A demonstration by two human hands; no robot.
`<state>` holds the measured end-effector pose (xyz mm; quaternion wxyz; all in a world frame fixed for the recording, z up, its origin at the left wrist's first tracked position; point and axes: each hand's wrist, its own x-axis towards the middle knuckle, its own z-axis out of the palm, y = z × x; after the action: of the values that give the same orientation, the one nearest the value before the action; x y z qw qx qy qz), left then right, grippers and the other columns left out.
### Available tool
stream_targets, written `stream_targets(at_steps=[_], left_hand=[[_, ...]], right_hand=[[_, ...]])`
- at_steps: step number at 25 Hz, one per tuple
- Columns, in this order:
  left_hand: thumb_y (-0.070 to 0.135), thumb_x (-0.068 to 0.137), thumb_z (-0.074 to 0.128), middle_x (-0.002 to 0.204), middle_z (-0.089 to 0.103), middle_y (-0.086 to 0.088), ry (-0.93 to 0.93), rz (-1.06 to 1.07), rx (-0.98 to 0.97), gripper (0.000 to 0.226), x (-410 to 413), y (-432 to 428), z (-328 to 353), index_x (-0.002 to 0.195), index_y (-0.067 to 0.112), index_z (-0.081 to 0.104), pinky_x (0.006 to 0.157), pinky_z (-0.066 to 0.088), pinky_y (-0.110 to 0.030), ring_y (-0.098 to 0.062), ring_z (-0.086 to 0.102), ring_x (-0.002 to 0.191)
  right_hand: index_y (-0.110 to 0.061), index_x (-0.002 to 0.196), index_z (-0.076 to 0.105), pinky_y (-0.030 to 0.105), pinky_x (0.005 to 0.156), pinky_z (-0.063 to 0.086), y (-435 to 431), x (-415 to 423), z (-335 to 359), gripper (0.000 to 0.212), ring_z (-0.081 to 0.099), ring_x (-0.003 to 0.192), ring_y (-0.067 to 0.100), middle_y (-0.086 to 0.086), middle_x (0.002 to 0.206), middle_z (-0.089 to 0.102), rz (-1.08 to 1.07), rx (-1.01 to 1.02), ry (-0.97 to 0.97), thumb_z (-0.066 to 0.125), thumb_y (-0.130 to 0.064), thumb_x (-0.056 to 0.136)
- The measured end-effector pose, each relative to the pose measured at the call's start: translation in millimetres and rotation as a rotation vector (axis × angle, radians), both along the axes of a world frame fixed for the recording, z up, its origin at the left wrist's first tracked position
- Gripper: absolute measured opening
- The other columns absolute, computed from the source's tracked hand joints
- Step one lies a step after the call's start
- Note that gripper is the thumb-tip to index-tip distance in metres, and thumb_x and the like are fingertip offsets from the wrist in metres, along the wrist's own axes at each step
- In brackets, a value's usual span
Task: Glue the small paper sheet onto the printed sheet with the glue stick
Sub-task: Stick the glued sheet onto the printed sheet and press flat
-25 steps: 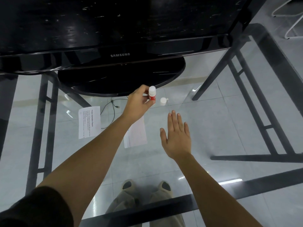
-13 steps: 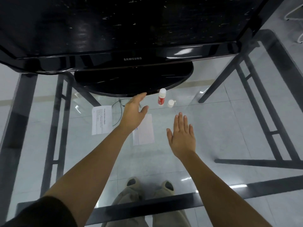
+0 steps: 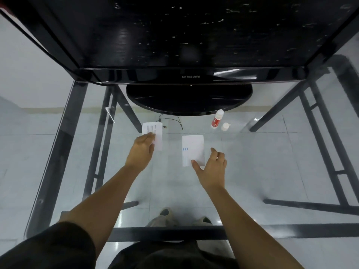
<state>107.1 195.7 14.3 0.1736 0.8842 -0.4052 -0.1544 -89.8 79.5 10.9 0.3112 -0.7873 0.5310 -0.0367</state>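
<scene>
The printed sheet, white with lines of text, lies on the glass table left of centre. My left hand has its fingers closed over the sheet's lower left corner. The small paper sheet, white with a few blue marks, lies to its right. My right hand is spread at that sheet's lower right corner, thumb tip on its bottom edge and fingers curled beside it. The glue stick, white with a red label, stands uncapped farther back on the right. Its white cap sits beside it.
A black Samsung monitor on a round stand fills the back of the glass table. A thin black cable lies behind the sheets. Black table frame bars and my shoes show through the glass.
My left hand let go of the glue stick, which now stands near the cap, and moved left onto the printed sheet. My right hand moved forward to the small sheet's corner.
</scene>
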Motion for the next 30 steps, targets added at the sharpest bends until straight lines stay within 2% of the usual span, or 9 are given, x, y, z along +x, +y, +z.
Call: stream_targets(at_steps=[4,8,13,15,17,19,21,25,30], left_hand=[[0.004,0.093,0.048,0.133,0.052,-0.018,-0.011,-0.087,-0.008,0.030,-2.3,4.7,-6.2,0.120,-0.001,0.057,0.105,0.036,-0.040,-0.035,0.040,0.124],[0.003,0.091,0.051,0.134,0.051,-0.018,-0.031,-0.103,-0.030,0.029,-0.1,8.9,-9.4,0.119,0.003,0.059,0.101,0.039,-0.041,-0.037,0.041,0.120],[0.007,0.092,0.051,0.137,0.048,-0.018,-0.037,-0.082,-0.008,0.032,-10.7,13.4,-10.6,0.123,0.008,0.057,0.102,0.037,-0.041,-0.036,0.038,0.122],[0.007,0.092,0.052,0.136,0.049,-0.018,-0.030,-0.066,-0.021,0.031,-23.2,13.2,-10.5,0.122,0.008,0.058,0.102,0.037,-0.041,-0.036,0.039,0.121],[0.008,0.092,0.052,0.136,0.049,-0.017,-0.023,-0.066,-0.020,0.031,-38.1,11.0,-10.7,0.122,0.010,0.058,0.102,0.038,-0.041,-0.035,0.039,0.121],[0.010,0.093,0.052,0.136,0.049,-0.016,-0.026,-0.054,-0.024,0.031,-52.6,5.0,-11.6,0.123,0.011,0.058,0.102,0.039,-0.041,-0.034,0.039,0.122],[0.011,0.093,0.052,0.136,0.049,-0.015,-0.020,-0.049,-0.035,0.031,-66.5,-6.3,-12.4,0.123,0.012,0.058,0.102,0.039,-0.040,-0.033,0.039,0.122],[0.012,0.092,0.053,0.136,0.049,-0.015,-0.010,-0.061,-0.050,0.031,-89.7,-31.1,-13.9,0.122,0.012,0.059,0.101,0.042,-0.042,-0.034,0.039,0.122],[0.013,0.091,0.055,0.137,0.049,-0.014,-0.012,-0.055,-0.045,0.031,-103.8,-42.9,-19.1,0.122,0.014,0.059,0.100,0.042,-0.043,-0.033,0.039,0.124]], right_hand=[[-0.007,0.135,0.029,0.040,0.095,0.041,4.2,11.4,1.3,0.075,0.040,0.116,0.032,0.017,0.132,0.037,-0.032,0.015,-0.048,0.073,-0.028,0.077],[-0.008,0.136,0.029,0.038,0.094,0.042,2.2,19.7,0.6,0.075,0.044,0.116,0.033,0.016,0.134,0.037,-0.049,0.045,-0.101,0.073,-0.015,0.075],[-0.014,0.136,0.027,0.039,0.085,0.050,-0.8,23.6,3.2,0.077,0.052,0.110,0.032,0.013,0.134,0.039,-0.110,0.185,-0.192,0.070,-0.006,0.074],[-0.017,0.134,0.028,0.033,0.076,0.052,-1.9,21.4,3.5,0.075,0.055,0.104,0.030,0.012,0.126,0.049,-0.128,0.231,-0.231,0.070,-0.005,0.073],[-0.020,0.129,0.031,0.018,0.061,0.048,-4.4,14.7,5.6,0.068,0.056,0.092,0.024,0.010,0.115,0.057,-0.170,0.300,-0.299,0.069,-0.007,0.074],[-0.021,0.124,0.036,0.009,0.052,0.043,-8.8,2.5,9.2,0.060,0.057,0.084,0.017,0.005,0.107,0.058,-0.197,0.349,-0.375,0.069,-0.010,0.076],[-0.020,0.121,0.042,0.005,0.047,0.043,-15.8,-13.2,13.5,0.051,0.058,0.077,0.009,-0.001,0.100,0.058,-0.195,0.338,-0.419,0.069,-0.014,0.078],[-0.013,0.110,0.057,-0.001,0.055,0.042,-31.1,-37.9,18.9,0.027,0.057,0.086,0.010,-0.005,0.101,0.059,-0.123,0.198,-0.466,0.065,-0.016,0.084],[-0.008,0.110,0.062,0.001,0.062,0.045,-39.3,-43.5,23.9,0.025,0.058,0.086,0.009,0.006,0.106,0.064,-0.091,0.108,-0.510,0.063,-0.014,0.086]])
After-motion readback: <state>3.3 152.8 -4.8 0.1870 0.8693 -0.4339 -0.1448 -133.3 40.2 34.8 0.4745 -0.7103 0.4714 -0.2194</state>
